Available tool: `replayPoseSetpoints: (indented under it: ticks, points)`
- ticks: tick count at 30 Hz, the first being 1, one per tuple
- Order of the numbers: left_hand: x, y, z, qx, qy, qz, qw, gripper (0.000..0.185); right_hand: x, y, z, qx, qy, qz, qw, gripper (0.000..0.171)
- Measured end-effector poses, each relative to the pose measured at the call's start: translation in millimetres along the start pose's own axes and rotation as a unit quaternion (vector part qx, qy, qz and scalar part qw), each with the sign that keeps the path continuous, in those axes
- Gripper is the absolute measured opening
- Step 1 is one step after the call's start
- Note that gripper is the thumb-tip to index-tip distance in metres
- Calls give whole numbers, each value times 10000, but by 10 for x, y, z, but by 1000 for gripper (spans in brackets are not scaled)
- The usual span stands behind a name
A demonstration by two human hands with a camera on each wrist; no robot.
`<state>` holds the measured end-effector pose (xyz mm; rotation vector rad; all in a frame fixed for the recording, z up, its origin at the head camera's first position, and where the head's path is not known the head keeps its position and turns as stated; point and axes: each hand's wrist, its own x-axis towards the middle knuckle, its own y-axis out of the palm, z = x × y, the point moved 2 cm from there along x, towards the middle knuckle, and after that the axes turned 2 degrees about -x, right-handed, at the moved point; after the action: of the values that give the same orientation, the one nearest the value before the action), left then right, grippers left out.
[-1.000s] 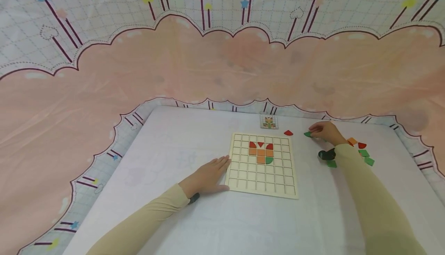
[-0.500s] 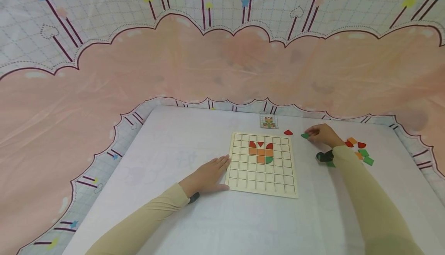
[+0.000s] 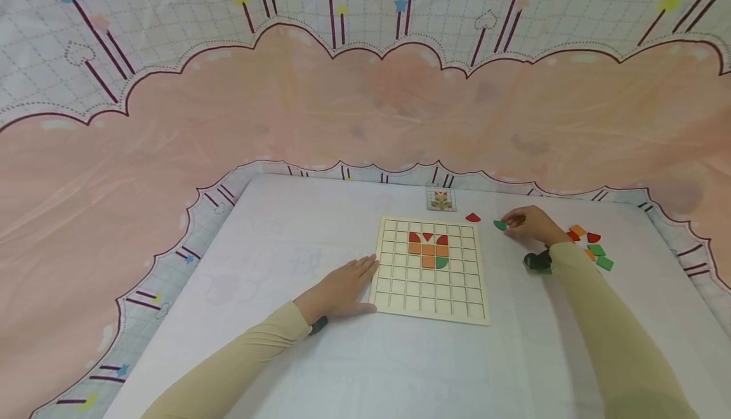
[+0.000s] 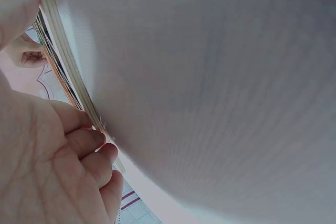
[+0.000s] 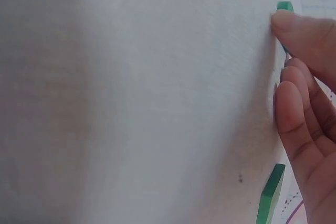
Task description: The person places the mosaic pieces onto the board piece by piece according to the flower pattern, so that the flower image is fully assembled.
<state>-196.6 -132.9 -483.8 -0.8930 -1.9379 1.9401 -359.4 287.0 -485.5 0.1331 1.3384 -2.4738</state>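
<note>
In the head view, the right hand [image 3: 532, 223] is pinching a small green flat wooden piece [image 3: 500, 225] between its thumb and fingertips; the piece is sticking out to the left of the fingers, low over the white table cover [image 3: 297, 247]. A red quarter-round wooden piece [image 3: 473, 218] is lying just beyond that green piece. Behind the right wrist, a loose group of green, orange and red wooden pieces [image 3: 594, 249] is lying. The left hand [image 3: 342, 289] is lying flat, its fingers straight, and the fingertips are touching the left edge of the pale square wooden grid board [image 3: 431, 292].

In the left wrist view, the left fingers [image 4: 86, 145] are resting relaxed against the board's edge [image 4: 63, 56].

In the right wrist view, the thumb tip [image 5: 289, 24] is pressing on the green piece [image 5: 285, 6], which is mostly hidden behind it. Another green flat piece [image 5: 270, 195] is lying below the fingers.
</note>
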Motion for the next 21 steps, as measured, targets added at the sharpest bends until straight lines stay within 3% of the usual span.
replayPoseSetpoints:
  ticks: [21]
  points:
    - [9, 16, 11, 62, 44, -34, 10000, 87, -47, 7, 69, -79, -223, -32, 9997, 33]
